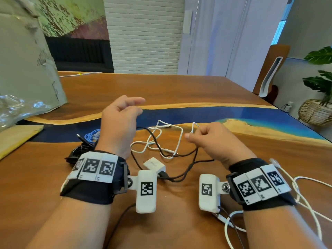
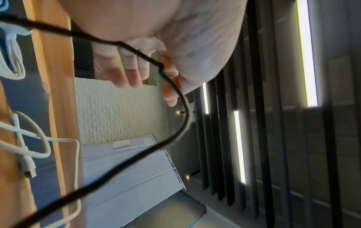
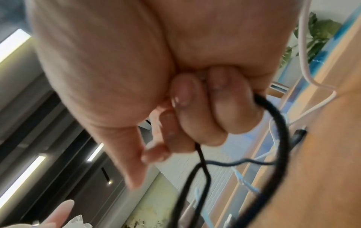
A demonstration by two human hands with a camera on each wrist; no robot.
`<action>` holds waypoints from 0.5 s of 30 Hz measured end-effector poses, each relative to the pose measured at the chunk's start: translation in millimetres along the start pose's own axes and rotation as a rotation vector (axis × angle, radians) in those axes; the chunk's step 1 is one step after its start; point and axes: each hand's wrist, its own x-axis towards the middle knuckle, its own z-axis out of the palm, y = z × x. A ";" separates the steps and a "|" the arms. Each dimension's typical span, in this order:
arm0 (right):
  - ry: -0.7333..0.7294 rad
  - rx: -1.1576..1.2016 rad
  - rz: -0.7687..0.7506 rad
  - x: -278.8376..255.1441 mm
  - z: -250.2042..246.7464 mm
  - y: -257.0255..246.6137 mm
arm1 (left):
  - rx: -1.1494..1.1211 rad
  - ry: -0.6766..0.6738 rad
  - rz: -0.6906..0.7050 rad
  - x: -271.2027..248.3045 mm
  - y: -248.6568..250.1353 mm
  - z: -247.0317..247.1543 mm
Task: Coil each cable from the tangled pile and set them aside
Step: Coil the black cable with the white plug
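We clench the black cable (image 3: 282, 138) in our right hand (image 1: 213, 141); it runs leftward to our left hand (image 1: 118, 121), grip unclear.

Black cable (image 2: 187, 115) held in left hand (image 2: 175, 30), white cables (image 2: 29, 167) beyond

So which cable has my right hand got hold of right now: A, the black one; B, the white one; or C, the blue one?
A: in the right wrist view the fingers of the right hand are curled round the black cable.
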 end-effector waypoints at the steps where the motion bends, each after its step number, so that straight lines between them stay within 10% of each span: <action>1: 0.069 0.086 -0.004 1.5 0.4 0.5 | 0.039 -0.002 0.049 -2.1 -0.8 1.5; 5: 0.300 0.283 -0.040 6.5 -5.5 4.0 | 0.271 -0.135 0.318 -9.4 3.6 3.7; 15: 0.390 0.394 -0.073 12.6 -10.4 13.6 | 0.472 -0.857 0.207 -33.5 12.1 16.5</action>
